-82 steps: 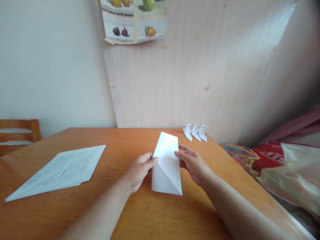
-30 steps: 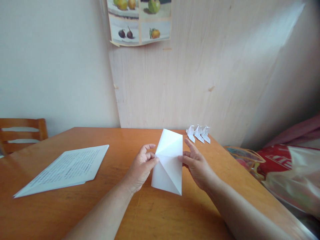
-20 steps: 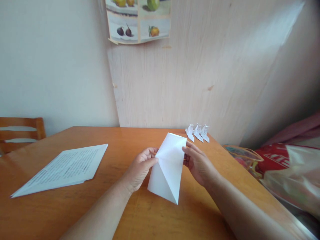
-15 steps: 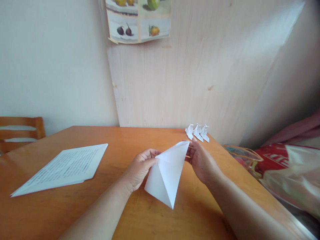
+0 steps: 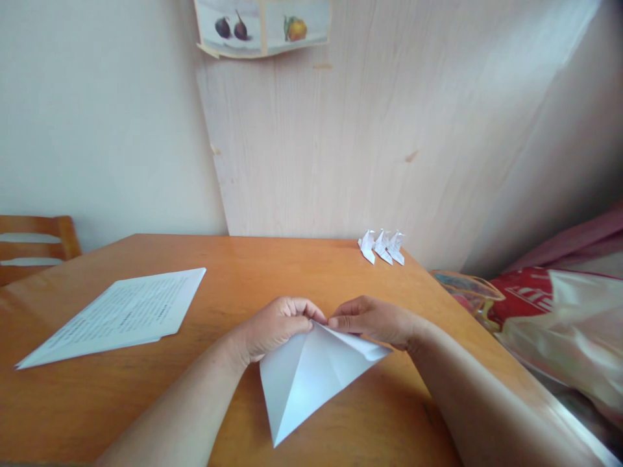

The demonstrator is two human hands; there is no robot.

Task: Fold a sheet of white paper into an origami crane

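Note:
A white sheet of paper (image 5: 311, 379), folded and creased into a pointed shape, lies on the orange wooden table (image 5: 243, 279) in front of me, its tip towards me. My left hand (image 5: 275, 324) is closed, pinching the paper's top corner. My right hand (image 5: 372, 320) meets it there, fingers pressed together on the same corner and upper right edge. The fingertips of both hands touch at the fold.
A stack of printed sheets (image 5: 121, 314) lies on the table to the left. Three small folded paper figures (image 5: 382, 246) stand at the far right by a leaning wood panel (image 5: 341, 130). A wooden chair (image 5: 32, 243) is far left; plastic bags (image 5: 549, 318) lie at the right.
The paper was upright and long between my hands; its upper part has been folded down and turned towards me. Both hands came together at its top corner. The view tipped downward.

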